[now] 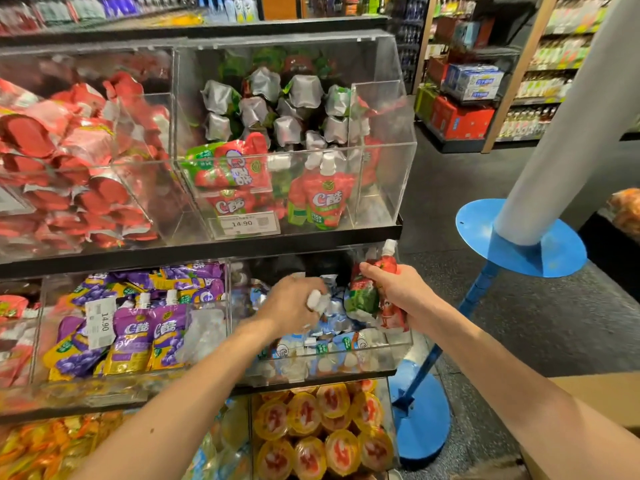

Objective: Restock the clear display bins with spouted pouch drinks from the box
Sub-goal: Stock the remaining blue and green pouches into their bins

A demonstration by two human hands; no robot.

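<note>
Right hand (pixel 398 292) grips red pouches (pixel 375 296), spout up, at right edge of lower bin (pixel 398 355). Left hand (pixel 294 303) closed on a white cap (pixel 317 301) over blue pouches (pixel 332 327). Box (pixel 588 403) corner at right.

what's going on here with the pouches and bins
A person is stocking clear display bins with spouted pouch drinks. Their right hand holds a red and green pouch upright at the right end of the middle-shelf bin, which holds blue and white pouches. Their left hand is inside that bin, closed on a white-capped pouch. The bin above already holds similar red pouches. A cardboard box edge shows at lower right.
</note>
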